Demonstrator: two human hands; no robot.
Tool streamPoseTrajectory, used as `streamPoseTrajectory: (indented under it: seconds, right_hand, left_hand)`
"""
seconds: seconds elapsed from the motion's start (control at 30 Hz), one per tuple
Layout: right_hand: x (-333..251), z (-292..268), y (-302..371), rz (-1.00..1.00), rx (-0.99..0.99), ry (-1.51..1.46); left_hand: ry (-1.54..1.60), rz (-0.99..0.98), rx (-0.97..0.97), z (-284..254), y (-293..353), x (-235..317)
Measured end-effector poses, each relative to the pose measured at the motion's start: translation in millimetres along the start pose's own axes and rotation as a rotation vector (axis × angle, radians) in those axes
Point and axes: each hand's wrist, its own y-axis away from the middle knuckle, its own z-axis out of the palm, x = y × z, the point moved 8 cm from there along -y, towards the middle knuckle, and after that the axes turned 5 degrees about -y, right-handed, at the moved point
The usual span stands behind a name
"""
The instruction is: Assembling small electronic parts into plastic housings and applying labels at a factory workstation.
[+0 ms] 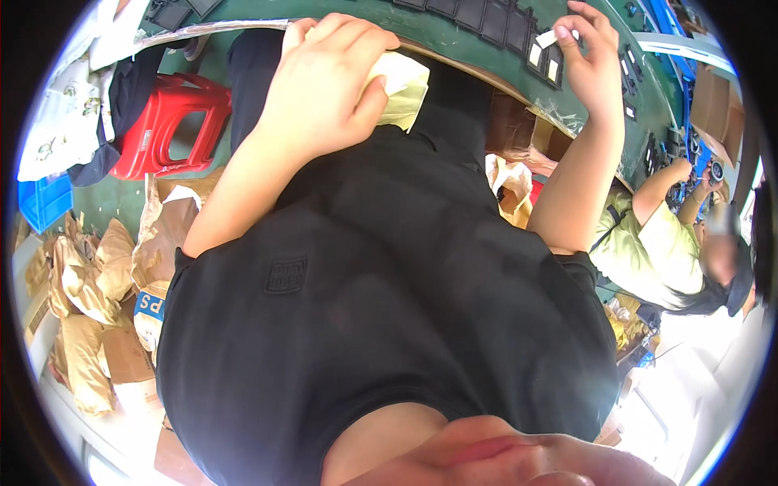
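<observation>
clearly, our left hand (328, 85) grips pale yellow paper (412, 91) over our dark trousers (455, 101), fingers curled round it; our right hand (593, 61) pinches small white piece (545, 39) between thumb and finger, just beside row of black frames (494, 23) on green tabletop (660, 93). writing we see: pale letters (151, 304) on blue patch (146, 313) of brown paper sack (154, 259); square emblem (286, 275) on our black shirt (389, 259), too faint to read.
</observation>
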Motion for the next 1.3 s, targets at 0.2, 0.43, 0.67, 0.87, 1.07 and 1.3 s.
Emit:
streamPoseTrajectory:
  seconds: [0.2, 0.43, 0.67, 0.87, 1.07, 1.3]
  right_hand:
    - [13.6, 22.4, -8.6, -0.002, -0.145, 0.029]
    - [22.7, 47.1, -11.0, -0.097, -0.183, 0.143]
    - [16.7, 47.1, 0.0, -0.248, 0.055, 0.398]
    - [-57.8, 62.0, 37.2, -0.138, 0.052, -0.451]
    - [-81.8, 95.6, 55.8, -0.035, -0.134, -0.735]
    - [-56.2, 87.7, 67.2, 0.004, -0.031, -1.025]
  left_hand:
    - [-0.071, 0.014, 0.016, -9.0, 2.5, -3.9]
    - [0.062, 0.057, 0.034, -6.9, 1.9, -0.7]
    - [0.044, 0.087, 0.074, -6.3, -2.2, 0.3]
    - [0.048, 0.152, 0.184, -6.7, -1.1, 6.0]
    - [0.149, 0.170, 0.251, -28.5, -3.4, 18.4]
    - [0.853, -0.078, 0.111, 1.6, -0.1, -6.8]
